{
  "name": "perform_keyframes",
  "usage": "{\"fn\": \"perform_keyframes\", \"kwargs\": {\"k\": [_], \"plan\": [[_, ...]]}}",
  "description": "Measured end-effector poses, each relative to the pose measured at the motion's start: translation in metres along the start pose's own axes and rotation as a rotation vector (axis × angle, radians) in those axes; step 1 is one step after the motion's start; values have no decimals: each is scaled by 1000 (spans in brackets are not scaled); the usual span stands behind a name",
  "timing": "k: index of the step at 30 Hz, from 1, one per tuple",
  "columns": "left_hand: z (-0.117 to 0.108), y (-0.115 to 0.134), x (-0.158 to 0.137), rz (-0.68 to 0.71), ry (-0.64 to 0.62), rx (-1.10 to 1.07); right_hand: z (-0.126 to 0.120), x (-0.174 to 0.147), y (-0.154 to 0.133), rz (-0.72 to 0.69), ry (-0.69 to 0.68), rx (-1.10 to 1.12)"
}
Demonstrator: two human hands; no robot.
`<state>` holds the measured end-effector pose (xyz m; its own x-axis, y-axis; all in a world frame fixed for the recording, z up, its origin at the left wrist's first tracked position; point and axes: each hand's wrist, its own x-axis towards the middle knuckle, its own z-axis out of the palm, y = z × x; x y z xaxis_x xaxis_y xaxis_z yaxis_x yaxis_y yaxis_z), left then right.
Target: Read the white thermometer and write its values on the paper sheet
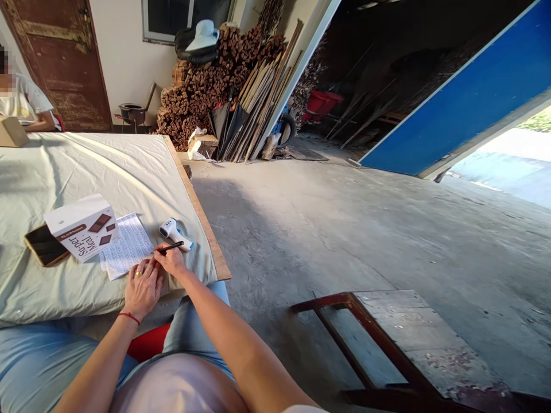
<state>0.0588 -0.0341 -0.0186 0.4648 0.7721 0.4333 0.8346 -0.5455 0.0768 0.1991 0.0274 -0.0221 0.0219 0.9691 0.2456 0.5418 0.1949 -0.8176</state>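
My right hand (171, 261) grips a dark pen (172, 246) at the right edge of a sheet of paper (127, 244) covered in handwritten lines. Beside it, my left hand (143, 285) rests on the paper's lower corner, fingers stretched forward, with a ring and a red string at the wrist. A white and blue infrared thermometer (175, 232) lies just beyond the pen. Left of the paper is a white box (84, 226) printed "Su·per Meal", overlapping the sheet. A phone (45, 246) in a tan case lies partly behind the box.
A pale cloth covers the table (86, 166), whose wooden edge runs along the right. Across the table sits another person (32, 103) near a cardboard box (12, 132). A wooden chair (413, 338) stands right of me. Stacked firewood (193, 92) lines the wall.
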Motion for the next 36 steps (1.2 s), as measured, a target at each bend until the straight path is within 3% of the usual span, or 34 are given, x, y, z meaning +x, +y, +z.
{"fn": "perform_keyframes", "kwargs": {"k": [36], "plan": [[1, 0, -1, -13, 7, -19, 0, 0, 1, -19, 30, -52]]}}
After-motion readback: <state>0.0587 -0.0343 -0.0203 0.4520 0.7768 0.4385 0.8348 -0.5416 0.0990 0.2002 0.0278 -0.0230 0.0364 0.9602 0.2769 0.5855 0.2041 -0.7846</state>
